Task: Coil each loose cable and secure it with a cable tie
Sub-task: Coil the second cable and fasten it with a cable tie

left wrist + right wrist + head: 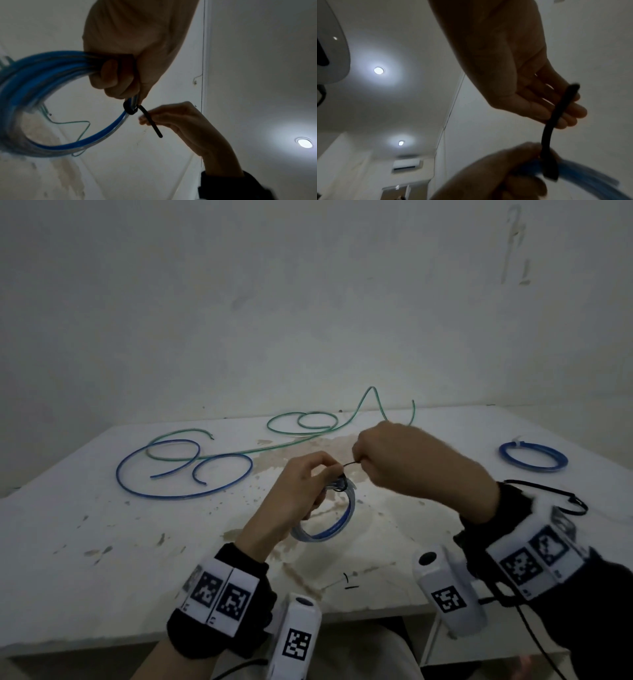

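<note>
1. The left hand gripped a coiled blue plastic cable above the stained white worktop
2. The right hand pinched the tail of a thin black cable tie looped round that coil

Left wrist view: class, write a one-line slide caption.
Left hand grips blue coil; right hand pulls black tie.
</note>
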